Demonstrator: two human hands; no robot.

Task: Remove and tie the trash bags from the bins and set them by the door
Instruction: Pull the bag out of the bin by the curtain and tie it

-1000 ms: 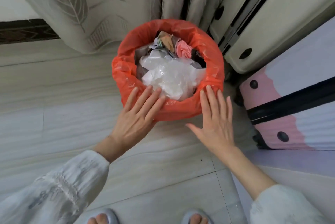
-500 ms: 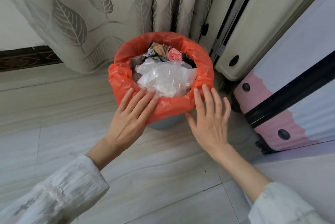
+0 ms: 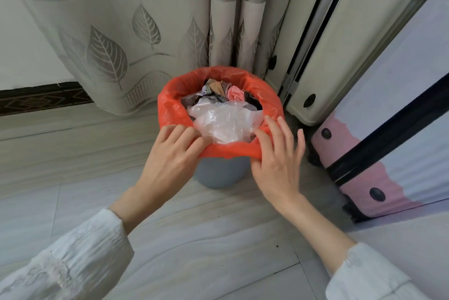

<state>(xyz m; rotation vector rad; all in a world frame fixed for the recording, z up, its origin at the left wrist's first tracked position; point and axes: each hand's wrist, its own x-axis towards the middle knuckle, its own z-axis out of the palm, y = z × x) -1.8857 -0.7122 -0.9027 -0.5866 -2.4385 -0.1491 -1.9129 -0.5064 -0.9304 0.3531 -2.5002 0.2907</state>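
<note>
Here, two hands, left hand (image 3: 170, 158) and right hand (image 3: 277, 163), curl their fingers over the near rim of one orange trash bag (image 3: 170, 105) lining one grey bin (image 3: 218, 173) beside two suitcases.

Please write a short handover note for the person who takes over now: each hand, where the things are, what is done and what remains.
Left hand: fingers curled over the near rim of the orange trash bag, gripping it.
Right hand: holds the same rim, on the right side.
The bag is full and sits in the grey bin, on the floor by the curtain and the suitcases.
Done: near rim peeled up off the bin.
Left: free the far rim, lift the bag out, tie it, take it to the door.
</note>
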